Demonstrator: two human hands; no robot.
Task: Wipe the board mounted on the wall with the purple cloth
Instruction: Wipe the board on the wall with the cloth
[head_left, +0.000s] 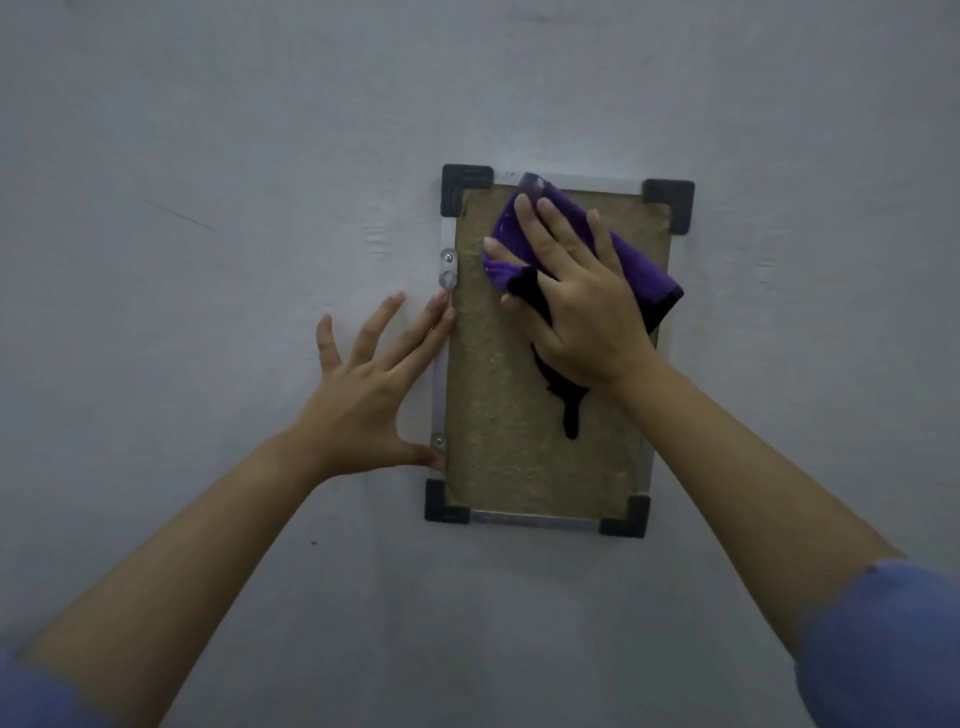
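Plain grey-white wall (218, 156) fills pretty much the whole view, a bit scuffed, with a faint scratch on the left. Screwed to it is a small upright board (498, 415): tan, rough-looking face, thin metal frame, black plastic corner caps (465, 188) and a couple of screw tabs down its left edge.

The right hand (569, 291) is flat on the purple cloth (636, 265), fingers straight and spread, pressing it against the upper part of the board. The left hand (371, 384) is open too, splayed on the wall, its fingertips and thumb touching the board's left frame edge.

There's a black blotch (566, 402) on the board below the right hand, running down in a drip; the hand covers its upper part, so I can't tell how far it goes. Blue sleeves (883, 649) are cut off at the bottom corners.
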